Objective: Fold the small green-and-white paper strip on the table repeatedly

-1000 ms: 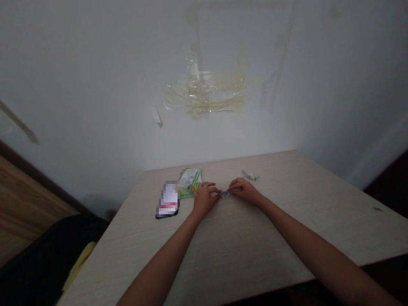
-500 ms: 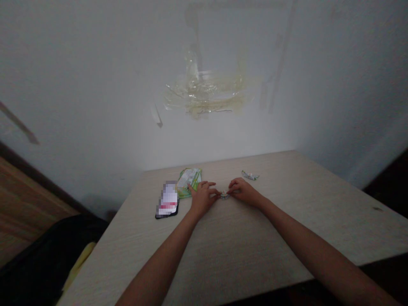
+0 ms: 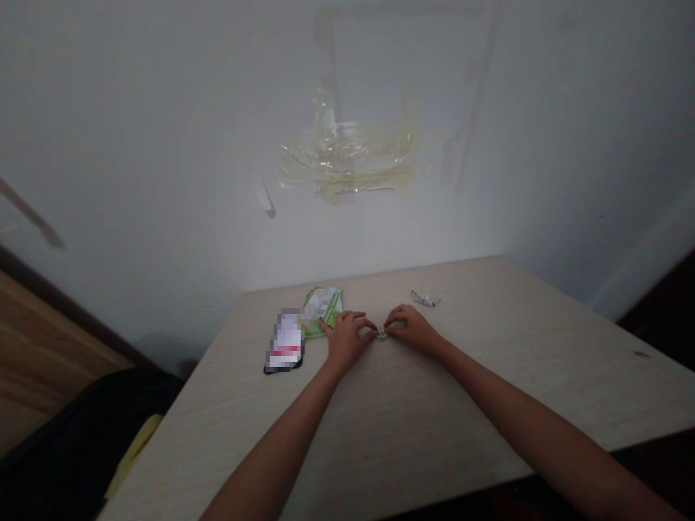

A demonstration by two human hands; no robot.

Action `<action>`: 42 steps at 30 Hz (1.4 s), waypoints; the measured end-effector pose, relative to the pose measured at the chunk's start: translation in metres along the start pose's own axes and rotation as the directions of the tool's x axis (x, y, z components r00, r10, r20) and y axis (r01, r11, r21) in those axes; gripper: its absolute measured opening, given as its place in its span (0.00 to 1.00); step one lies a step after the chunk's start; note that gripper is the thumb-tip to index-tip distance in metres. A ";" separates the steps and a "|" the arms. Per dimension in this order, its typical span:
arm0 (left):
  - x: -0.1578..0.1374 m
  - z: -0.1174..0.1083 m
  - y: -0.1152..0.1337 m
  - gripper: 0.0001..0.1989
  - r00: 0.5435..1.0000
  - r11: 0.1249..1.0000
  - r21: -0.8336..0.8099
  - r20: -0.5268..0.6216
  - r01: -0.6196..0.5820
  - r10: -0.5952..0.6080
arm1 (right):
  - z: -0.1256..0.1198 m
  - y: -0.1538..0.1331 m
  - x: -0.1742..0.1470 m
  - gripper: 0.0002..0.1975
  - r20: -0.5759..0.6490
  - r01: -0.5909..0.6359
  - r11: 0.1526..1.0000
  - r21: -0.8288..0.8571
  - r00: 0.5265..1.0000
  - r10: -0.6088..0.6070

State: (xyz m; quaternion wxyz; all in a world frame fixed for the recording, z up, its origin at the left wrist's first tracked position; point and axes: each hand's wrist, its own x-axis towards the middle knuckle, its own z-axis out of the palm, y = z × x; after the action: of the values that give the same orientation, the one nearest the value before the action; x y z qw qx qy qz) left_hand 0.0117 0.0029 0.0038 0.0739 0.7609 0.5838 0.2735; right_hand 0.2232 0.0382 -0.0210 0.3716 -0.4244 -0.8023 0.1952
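Between my two hands is a small, pale, multicoloured folded piece (image 3: 381,332), low over the table; its kind is too small to make out. My left hand (image 3: 349,339) pinches its left end with thumb and forefinger, the other fingers spread toward a green-and-white printed packet (image 3: 323,307). From the right, my right hand (image 3: 411,327) closes its fingertips on the other end. Beyond that hand lies a similar thin, curved, patterned strip (image 3: 426,298).
A dark-edged phone (image 3: 284,351) with a blurred screen lies left of the packet. The pale wooden table (image 3: 434,434) meets a wall (image 3: 190,181) with tape patches (image 3: 352,159). Dark and yellow cloth (image 3: 133,452) is beside the table's left edge.
My right hand has moved slightly left, closer to my left hand, and the small piece between them looks narrower, squeezed together. The packet, phone and strip have stayed put.
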 end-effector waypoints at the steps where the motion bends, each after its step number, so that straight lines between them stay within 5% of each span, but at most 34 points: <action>1: 0.000 0.000 0.000 0.05 1.000 1.000 0.000 -0.001 -0.002 0.002 | 0.000 0.000 -0.001 0.05 -0.002 -0.002 1.000 0.002 1.000 0.002; 10: -0.003 -0.002 0.005 0.05 1.000 1.000 0.019 -0.004 -0.022 0.022 | 0.001 0.003 -0.003 0.04 -0.027 0.008 1.000 -0.026 1.000 -0.009; 23: -0.004 -0.001 0.002 0.06 0.996 0.990 0.112 0.016 -0.090 0.089 | -0.008 -0.001 -0.002 0.03 0.062 0.292 0.943 -0.160 0.956 -0.285; 34: -0.002 -0.003 -0.009 0.14 0.985 0.970 0.194 0.115 -0.149 0.128 | -0.012 -0.007 0.001 0.03 0.131 0.225 0.959 -0.170 0.970 -0.204; 42: -0.003 0.002 -0.009 0.10 0.996 0.988 0.128 0.053 -0.084 0.077 | -0.003 0.003 -0.002 0.06 0.066 0.187 0.976 -0.108 0.981 -0.181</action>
State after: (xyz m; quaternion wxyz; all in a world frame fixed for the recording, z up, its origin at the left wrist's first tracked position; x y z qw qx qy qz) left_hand 0.0045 0.0031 -0.0026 0.0270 0.7934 0.5672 0.2192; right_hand 0.2279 0.0384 -0.0212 0.3409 -0.3631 -0.8580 0.1258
